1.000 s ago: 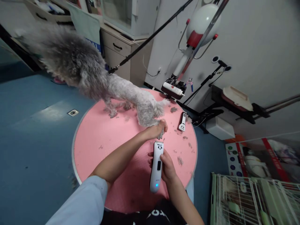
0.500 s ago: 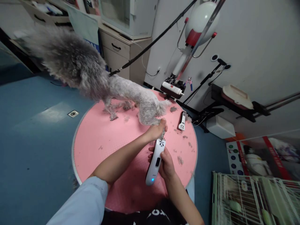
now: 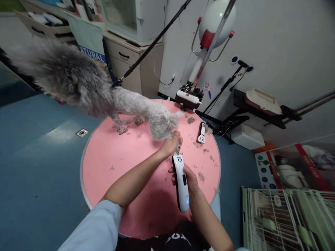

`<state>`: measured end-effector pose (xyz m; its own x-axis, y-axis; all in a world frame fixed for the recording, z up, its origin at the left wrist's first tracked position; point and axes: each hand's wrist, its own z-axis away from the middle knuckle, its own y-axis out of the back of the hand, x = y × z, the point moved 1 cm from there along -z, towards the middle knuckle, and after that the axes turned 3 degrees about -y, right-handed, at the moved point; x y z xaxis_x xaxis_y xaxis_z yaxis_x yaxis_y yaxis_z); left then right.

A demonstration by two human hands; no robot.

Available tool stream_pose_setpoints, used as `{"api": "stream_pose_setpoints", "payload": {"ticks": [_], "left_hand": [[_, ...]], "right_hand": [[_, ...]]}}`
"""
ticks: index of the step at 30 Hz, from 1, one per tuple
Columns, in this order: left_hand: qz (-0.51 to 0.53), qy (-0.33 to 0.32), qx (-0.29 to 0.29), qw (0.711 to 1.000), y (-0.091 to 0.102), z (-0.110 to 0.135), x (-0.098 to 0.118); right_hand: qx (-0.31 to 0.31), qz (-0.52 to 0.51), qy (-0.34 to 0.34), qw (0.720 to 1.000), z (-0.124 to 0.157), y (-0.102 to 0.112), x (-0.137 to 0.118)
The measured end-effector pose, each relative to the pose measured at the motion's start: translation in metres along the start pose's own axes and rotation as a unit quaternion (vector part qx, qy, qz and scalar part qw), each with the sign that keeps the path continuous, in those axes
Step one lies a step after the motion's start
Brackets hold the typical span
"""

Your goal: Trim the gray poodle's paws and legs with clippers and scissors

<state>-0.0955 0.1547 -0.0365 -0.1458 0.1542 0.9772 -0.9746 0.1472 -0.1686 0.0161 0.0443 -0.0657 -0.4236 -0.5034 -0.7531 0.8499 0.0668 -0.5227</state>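
A grey dog (image 3: 136,104), shaved short on its body and fluffy at the front, stands on a round pink grooming table (image 3: 125,157). My left hand (image 3: 171,143) is closed around one of its hind legs, with the furry paw showing below my fingers. In my right hand (image 3: 190,178) I grip a white hair clipper (image 3: 181,181) with a blue light lit near its lower end. The clipper's blade end is close to the paw; whether it touches, I cannot tell. A smaller white-and-black trimmer (image 3: 201,132) lies on the table to the right.
A black leash strap (image 3: 154,42) runs from the dog up past the top edge. At the table's far edge a holder carries a white bottle (image 3: 187,96), beside pink-and-blue nail clippers (image 3: 206,90). Fur tufts (image 3: 201,176) lie scattered. A wire cage (image 3: 280,216) stands lower right.
The clipper has turned in my right hand, its lower end swinging right. The dog and my left hand appear slightly farther left as the view shifted.
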Motion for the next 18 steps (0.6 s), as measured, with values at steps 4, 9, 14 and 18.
{"api": "stream_pose_setpoints", "payload": {"ticks": [4, 9, 14, 18], "left_hand": [[0.204, 0.039, 0.064, 0.976, 0.010, -0.009, 0.012], [0.368, 0.115, 0.077, 0.919, 0.021, -0.010, 0.026], [0.451, 0.124, 0.073, 0.881, 0.018, -0.003, 0.030], [0.481, 0.097, 0.055, 0.870, 0.015, 0.002, 0.032]], "right_hand": [[0.144, 0.129, 0.101, 0.976, -0.007, 0.004, 0.007], [0.235, 0.151, 0.174, 0.945, 0.005, 0.030, 0.007], [0.139, 0.309, 0.062, 0.939, 0.041, 0.064, -0.015], [0.051, 0.317, -0.003, 0.947, 0.064, 0.080, -0.019]]}}
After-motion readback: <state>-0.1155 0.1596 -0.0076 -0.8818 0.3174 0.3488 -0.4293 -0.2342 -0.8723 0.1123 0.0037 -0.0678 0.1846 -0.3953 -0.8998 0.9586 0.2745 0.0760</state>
